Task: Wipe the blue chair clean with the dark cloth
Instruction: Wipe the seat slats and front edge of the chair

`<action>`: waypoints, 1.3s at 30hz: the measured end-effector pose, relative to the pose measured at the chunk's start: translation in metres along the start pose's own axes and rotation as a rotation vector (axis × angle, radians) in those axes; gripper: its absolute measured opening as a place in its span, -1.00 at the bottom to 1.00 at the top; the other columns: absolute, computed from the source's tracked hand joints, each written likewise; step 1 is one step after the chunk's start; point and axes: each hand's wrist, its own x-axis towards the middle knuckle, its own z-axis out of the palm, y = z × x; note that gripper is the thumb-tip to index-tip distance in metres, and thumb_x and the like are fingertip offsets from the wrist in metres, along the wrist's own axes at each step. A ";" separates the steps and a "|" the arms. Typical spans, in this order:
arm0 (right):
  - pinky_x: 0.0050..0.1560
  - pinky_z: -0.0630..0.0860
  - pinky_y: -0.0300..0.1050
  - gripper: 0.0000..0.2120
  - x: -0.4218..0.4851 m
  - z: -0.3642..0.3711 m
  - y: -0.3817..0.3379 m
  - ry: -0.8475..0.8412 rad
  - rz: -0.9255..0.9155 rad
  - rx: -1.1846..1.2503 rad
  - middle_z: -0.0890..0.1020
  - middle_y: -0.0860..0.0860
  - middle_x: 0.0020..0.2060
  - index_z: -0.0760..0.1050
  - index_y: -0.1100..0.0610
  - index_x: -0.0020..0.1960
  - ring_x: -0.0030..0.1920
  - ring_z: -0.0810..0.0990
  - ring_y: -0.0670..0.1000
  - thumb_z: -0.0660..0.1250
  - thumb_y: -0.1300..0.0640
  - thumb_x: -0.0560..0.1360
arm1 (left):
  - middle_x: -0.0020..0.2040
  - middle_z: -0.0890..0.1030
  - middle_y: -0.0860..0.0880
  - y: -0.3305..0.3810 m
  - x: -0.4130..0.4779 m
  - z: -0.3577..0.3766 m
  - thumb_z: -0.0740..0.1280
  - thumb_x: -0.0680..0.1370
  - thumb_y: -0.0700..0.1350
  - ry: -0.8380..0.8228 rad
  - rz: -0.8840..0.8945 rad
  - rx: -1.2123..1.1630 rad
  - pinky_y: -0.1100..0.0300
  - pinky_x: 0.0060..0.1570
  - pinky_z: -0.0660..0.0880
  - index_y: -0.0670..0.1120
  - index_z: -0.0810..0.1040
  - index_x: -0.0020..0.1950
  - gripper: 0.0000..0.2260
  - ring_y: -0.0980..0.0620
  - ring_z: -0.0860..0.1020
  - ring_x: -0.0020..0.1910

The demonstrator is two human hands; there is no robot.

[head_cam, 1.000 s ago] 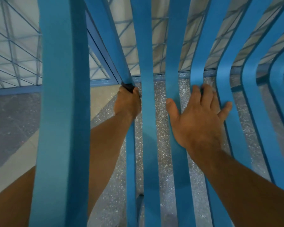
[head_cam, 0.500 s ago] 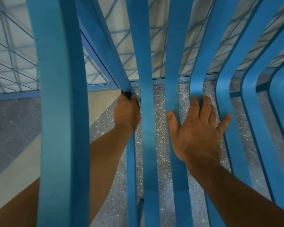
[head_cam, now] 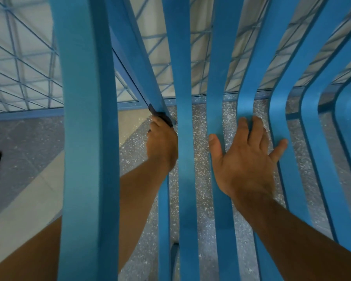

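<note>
At the far left a blue wire lattice panel (head_cam: 18,67) stands behind a grey speckled floor (head_cam: 201,128), which is crossed by a pale cream band (head_cam: 28,209). The blue chair (head_cam: 87,138) fills the view from close up. Its long slats run from top to bottom, the broadest at the left, and those at the right bend in nested curves.

The left forearm passes behind the broad slat, and the left hand (head_cam: 162,145) reaches a narrower slat just right of it. Its grip is curled round that slat and pinches the dark cloth (head_cam: 160,115) against it. Only a small fold of the cloth shows, sticking out above the knuckles where the slat angles upward. The rest of the cloth is hidden inside the hand.

Right of the centre slat, the right hand (head_cam: 247,159) lies palm down across two slats. Its grip is spread flat and holds nothing: the thumb touches one slat and the little finger reaches out to the next curved slat.
</note>
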 end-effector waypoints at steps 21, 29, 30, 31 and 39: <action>0.44 -0.15 0.38 -0.22 -0.001 0.002 -0.001 0.031 -0.001 0.005 0.15 0.22 0.52 0.09 0.22 0.54 0.51 0.16 0.21 -0.17 -0.34 0.56 | -0.08 0.62 -0.01 -0.024 -0.037 0.000 0.05 0.63 0.20 -0.115 -0.158 -0.139 0.18 -0.37 0.44 -0.05 0.41 0.13 -0.63 0.07 0.56 -0.25; 0.45 -0.17 0.36 -0.23 0.000 0.002 0.001 0.014 -0.012 -0.013 0.09 0.21 0.54 0.03 0.20 0.55 0.53 0.09 0.20 -0.17 -0.33 0.57 | 0.46 0.27 -0.26 -0.018 -0.009 0.005 0.18 0.65 -0.07 -0.078 0.113 0.044 -0.10 0.08 0.54 -0.20 -0.01 0.53 -0.45 -0.26 0.49 0.23; 0.45 -0.16 0.37 -0.24 0.000 0.002 0.001 0.017 -0.014 -0.008 0.10 0.21 0.54 0.04 0.20 0.55 0.53 0.10 0.20 -0.17 -0.33 0.57 | 0.50 0.21 -0.24 -0.025 -0.024 0.006 0.18 0.65 -0.06 -0.104 0.130 0.038 -0.14 0.11 0.53 -0.13 -0.09 0.56 -0.40 -0.29 0.47 0.27; 0.45 -0.15 0.38 -0.24 0.000 0.002 0.001 0.021 -0.013 -0.004 0.10 0.22 0.53 0.05 0.20 0.54 0.53 0.11 0.21 -0.16 -0.33 0.57 | 0.50 0.24 -0.19 -0.031 -0.043 0.005 0.16 0.65 0.02 -0.119 0.090 -0.030 -0.15 0.10 0.52 -0.03 -0.09 0.56 -0.41 -0.27 0.49 0.24; 0.46 -0.16 0.37 -0.25 0.000 0.001 0.000 0.031 -0.010 0.015 0.09 0.20 0.54 0.04 0.19 0.55 0.53 0.08 0.20 -0.13 -0.32 0.57 | 0.05 0.62 -0.08 -0.033 -0.066 -0.004 0.01 0.59 0.23 -0.176 -0.195 -0.227 -0.02 -0.08 0.58 0.01 0.34 0.13 -0.66 -0.10 0.61 -0.12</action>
